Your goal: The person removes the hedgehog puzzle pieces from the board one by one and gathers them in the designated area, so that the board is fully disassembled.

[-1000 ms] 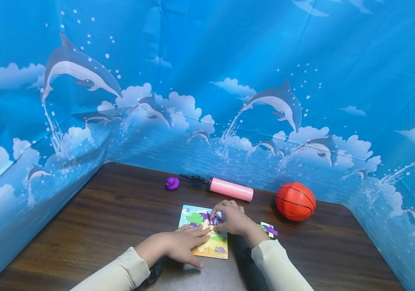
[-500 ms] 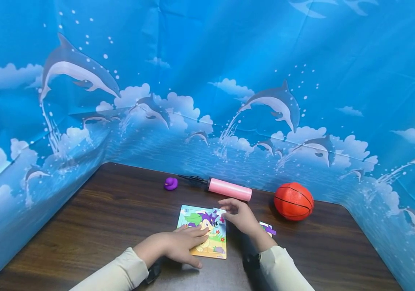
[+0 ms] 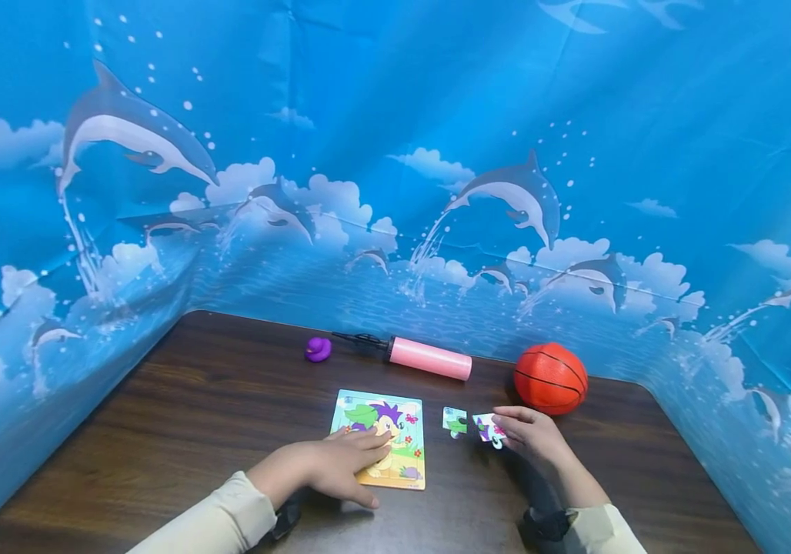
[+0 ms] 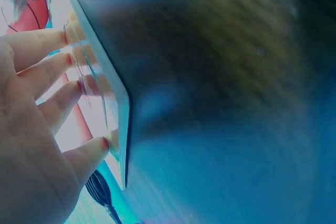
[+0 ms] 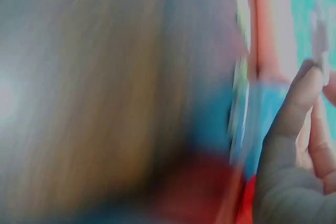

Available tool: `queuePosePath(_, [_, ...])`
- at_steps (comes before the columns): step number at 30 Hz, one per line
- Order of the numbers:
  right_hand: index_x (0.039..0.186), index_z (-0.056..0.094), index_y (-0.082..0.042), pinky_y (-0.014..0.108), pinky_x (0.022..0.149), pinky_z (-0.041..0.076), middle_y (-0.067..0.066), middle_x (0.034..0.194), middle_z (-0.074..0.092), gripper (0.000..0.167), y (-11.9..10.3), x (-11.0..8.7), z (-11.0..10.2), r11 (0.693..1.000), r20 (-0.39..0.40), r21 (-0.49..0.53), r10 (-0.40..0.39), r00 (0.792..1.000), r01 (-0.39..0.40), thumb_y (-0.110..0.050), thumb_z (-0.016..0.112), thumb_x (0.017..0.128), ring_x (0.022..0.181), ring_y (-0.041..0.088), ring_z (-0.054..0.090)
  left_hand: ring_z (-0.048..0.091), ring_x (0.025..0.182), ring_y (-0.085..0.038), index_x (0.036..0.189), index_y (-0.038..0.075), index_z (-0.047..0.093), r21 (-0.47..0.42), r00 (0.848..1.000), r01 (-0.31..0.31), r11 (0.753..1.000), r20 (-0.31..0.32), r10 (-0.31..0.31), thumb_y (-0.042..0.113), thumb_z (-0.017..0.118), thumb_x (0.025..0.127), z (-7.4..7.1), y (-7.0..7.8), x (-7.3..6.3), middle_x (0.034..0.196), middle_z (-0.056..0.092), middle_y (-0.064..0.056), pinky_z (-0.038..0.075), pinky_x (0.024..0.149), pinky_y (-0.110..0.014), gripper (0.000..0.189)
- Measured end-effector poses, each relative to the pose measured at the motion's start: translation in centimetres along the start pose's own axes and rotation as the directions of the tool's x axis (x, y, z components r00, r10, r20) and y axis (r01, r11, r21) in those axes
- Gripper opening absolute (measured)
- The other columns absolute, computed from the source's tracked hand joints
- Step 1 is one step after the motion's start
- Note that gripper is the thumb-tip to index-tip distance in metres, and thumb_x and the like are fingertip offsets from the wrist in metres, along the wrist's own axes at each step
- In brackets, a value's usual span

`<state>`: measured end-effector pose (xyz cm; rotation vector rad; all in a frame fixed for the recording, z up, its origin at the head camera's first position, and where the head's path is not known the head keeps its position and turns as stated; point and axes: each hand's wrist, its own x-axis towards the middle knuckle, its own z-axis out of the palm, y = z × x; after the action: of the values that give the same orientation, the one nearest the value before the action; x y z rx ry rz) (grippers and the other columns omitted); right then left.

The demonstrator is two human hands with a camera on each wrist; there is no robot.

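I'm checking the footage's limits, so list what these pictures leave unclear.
Head: part of the puzzle, hidden under the left hand.
Head: the left sleeve, cut off by the bottom edge.
Right wrist: the print on the piece held by the right hand, lost to blur.
Right wrist: the ball, cut off below.

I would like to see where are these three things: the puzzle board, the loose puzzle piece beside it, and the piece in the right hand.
Puzzle board (image 3: 409, 485): head view, on its lower right border.
Loose piece (image 3: 453, 418): head view, middle of its printed face.
Held piece (image 3: 486, 428): head view, on its printed face.
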<state>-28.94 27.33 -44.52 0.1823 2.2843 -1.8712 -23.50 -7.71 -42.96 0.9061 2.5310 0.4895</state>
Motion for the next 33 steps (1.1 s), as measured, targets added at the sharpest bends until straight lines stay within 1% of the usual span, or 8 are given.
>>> queuePosePath(4, [0.124, 0.061, 0.01, 0.024, 0.073, 0.057, 0.0, 0.091, 0.067, 0.04, 0.9, -0.8, -3.2, 0.999, -0.085, 0.018, 0.041, 0.996, -0.04, -0.013, 0.07, 0.094, 0.077, 0.011, 0.063, 0.018, 0.15, -0.021, 0.151, 0.013, 0.043, -0.006, 1.0, 0.008, 1.0, 0.001, -0.008, 0.052, 0.068, 0.086, 0.0, -0.2, -0.2, 0.162, 0.028, 0.002, 0.012, 0.12, -0.051, 0.08])
queuePosePath(8, [0.121, 0.061, 0.012, 0.025, 0.072, 0.057, -0.001, 0.09, 0.068, 0.037, 1.9, -1.2, -5.6, 0.997, -0.184, 0.055, 0.061, 0.981, -0.052, -0.011, 0.069, 0.094, 0.079, 0.009, 0.064, 0.018, 0.15, -0.021, 0.151, 0.014, 0.043, -0.017, 1.0, 0.017, 1.0, 0.004, -0.017, 0.053, 0.068, 0.086, -0.1, -0.5, -0.3, 0.162, 0.027, 0.003, 0.012, 0.12, -0.052, 0.08])
queuePosePath(12, [0.117, 0.062, 0.013, 0.026, 0.07, 0.059, -0.002, 0.085, 0.067, 0.032, 2.7, -1.0, -6.8, 0.993, -0.257, 0.096, 0.094, 0.962, -0.071, -0.006, 0.069, 0.093, 0.076, 0.008, 0.065, 0.018, 0.15, -0.02, 0.151, 0.015, 0.043, -0.027, 1.0, 0.021, 0.999, 0.007, -0.021, 0.053, 0.069, 0.086, 0.0, -0.6, -0.4, 0.162, 0.027, 0.004, 0.012, 0.12, -0.052, 0.08])
queuePosePath(14, [0.116, 0.061, 0.015, 0.028, 0.069, 0.059, -0.001, 0.084, 0.067, 0.032, 3.0, -0.9, -7.1, 0.994, -0.283, 0.081, 0.091, 0.955, -0.071, -0.004, 0.069, 0.092, 0.074, 0.008, 0.065, 0.017, 0.15, -0.02, 0.152, 0.015, 0.043, -0.028, 1.0, 0.016, 0.999, 0.007, -0.016, 0.053, 0.069, 0.086, 0.1, -0.6, -0.5, 0.162, 0.026, 0.004, 0.011, 0.12, -0.051, 0.08])
queuePosePath(22, [0.114, 0.06, 0.017, 0.035, 0.071, 0.06, 0.008, 0.091, 0.068, 0.031, 3.0, -0.7, -6.9, 0.995, -0.299, -0.085, 0.029, 0.954, -0.057, -0.005, 0.067, 0.094, 0.078, 0.011, 0.065, 0.018, 0.15, -0.022, 0.152, 0.014, 0.042, -0.012, 1.0, 0.013, 1.0, 0.014, -0.013, 0.052, 0.069, 0.086, 0.1, -0.1, -0.1, 0.162, 0.027, 0.002, 0.013, 0.12, -0.05, 0.081])
queuePosePath(26, [0.115, 0.061, 0.016, 0.035, 0.07, 0.06, 0.012, 0.094, 0.069, 0.031, 2.5, -1.0, -6.6, 0.984, -0.312, -0.17, -0.005, 0.95, -0.051, -0.01, 0.06, 0.098, 0.078, 0.012, 0.065, 0.025, 0.147, -0.022, 0.15, 0.013, 0.045, 0.031, 1.0, 0.014, 0.999, 0.017, -0.014, 0.052, 0.068, 0.087, -0.4, 0.3, 0.3, 0.159, 0.031, 0.001, 0.02, 0.119, -0.048, 0.078])
queuePosePath(30, [0.114, 0.064, 0.011, 0.036, 0.072, 0.056, 0.019, 0.097, 0.069, 0.036, 1.8, -1.3, -6.0, 0.928, -0.344, -0.367, -0.076, 0.936, -0.059, -0.021, 0.058, 0.098, 0.083, 0.022, 0.064, 0.033, 0.14, -0.021, 0.145, 0.012, 0.052, 0.041, 1.0, 0.006, 0.999, -0.004, -0.006, 0.051, 0.067, 0.089, -0.9, 0.6, 0.6, 0.154, 0.038, 0.001, 0.03, 0.115, -0.046, 0.07])
queuePosePath(33, [0.115, 0.065, 0.008, 0.041, 0.073, 0.05, 0.026, 0.106, 0.066, 0.038, 1.1, -1.4, -5.0, 0.887, -0.349, -0.458, -0.121, 0.929, -0.056, -0.026, 0.058, 0.098, 0.092, 0.033, 0.059, 0.036, 0.14, -0.023, 0.143, 0.012, 0.055, 0.006, 0.999, -0.011, 1.0, -0.036, 0.011, 0.047, 0.065, 0.091, -1.0, 0.2, 0.8, 0.151, 0.043, 0.001, 0.032, 0.114, -0.047, 0.063])
